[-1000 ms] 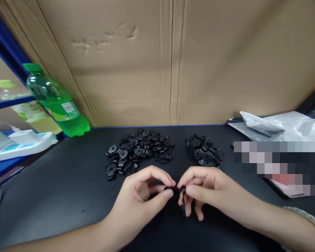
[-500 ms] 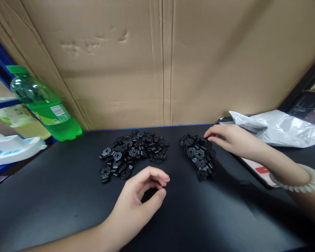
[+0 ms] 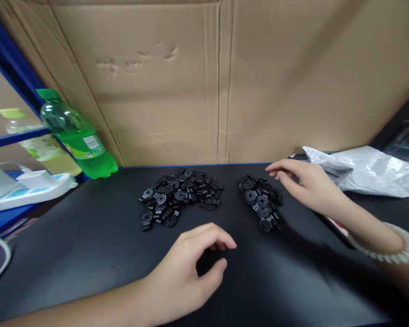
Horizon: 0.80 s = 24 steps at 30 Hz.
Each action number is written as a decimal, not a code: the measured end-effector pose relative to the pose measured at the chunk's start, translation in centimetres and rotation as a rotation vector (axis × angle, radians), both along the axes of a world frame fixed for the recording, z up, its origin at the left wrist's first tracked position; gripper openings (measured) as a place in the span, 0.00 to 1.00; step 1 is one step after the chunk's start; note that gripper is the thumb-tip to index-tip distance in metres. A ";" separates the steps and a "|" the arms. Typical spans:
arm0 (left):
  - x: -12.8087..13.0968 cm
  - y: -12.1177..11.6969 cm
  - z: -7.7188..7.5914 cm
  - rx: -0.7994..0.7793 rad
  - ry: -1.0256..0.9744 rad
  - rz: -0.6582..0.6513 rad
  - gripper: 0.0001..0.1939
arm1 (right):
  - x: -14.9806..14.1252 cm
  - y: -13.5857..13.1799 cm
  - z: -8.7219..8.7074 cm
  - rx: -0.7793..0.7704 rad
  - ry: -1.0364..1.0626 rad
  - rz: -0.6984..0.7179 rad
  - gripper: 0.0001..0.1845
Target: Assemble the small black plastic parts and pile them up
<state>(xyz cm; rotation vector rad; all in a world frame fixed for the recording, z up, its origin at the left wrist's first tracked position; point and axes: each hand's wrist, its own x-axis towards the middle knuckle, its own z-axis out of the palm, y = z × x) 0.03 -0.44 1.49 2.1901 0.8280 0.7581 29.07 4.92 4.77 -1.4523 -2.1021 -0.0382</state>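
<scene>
Two heaps of small black plastic discs lie on a black table point(image 3: 88, 245): a larger heap point(image 3: 179, 195) in the middle and a smaller heap point(image 3: 262, 202) to its right. My right hand point(image 3: 303, 184) hovers at the far right edge of the smaller heap, fingers stretched out and apart, nothing in them. My left hand point(image 3: 194, 263) rests low on the table in front of the heaps, fingers loosely curled with a gap to the thumb, holding nothing I can see. A pale bead bracelet point(image 3: 395, 247) circles my right wrist.
A tall cardboard sheet point(image 3: 225, 81) stands along the table's far edge. A green plastic bottle point(image 3: 77, 136) leans at the back left beside blue shelving. Crumpled clear plastic bags point(image 3: 364, 170) lie at the back right. A white device point(image 3: 23, 188) sits at the left.
My hands had been pinching a black part together; my right hand then reached to the smaller heap and has now drawn back slightly with fingers spread. My left hand stayed near the front.
</scene>
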 end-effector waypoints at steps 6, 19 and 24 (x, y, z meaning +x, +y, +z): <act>-0.9 -1.0 1.4 0.386 0.375 -0.197 0.16 | -6.1 -5.0 -1.2 -0.104 0.282 0.352 0.09; -13.1 3.9 1.5 0.419 0.544 0.403 0.48 | -10.1 -6.3 -5.0 -0.405 0.402 0.579 0.08; -13.9 6.9 -0.8 0.306 0.610 0.326 0.59 | -10.3 -5.9 -5.7 -0.408 0.415 0.577 0.08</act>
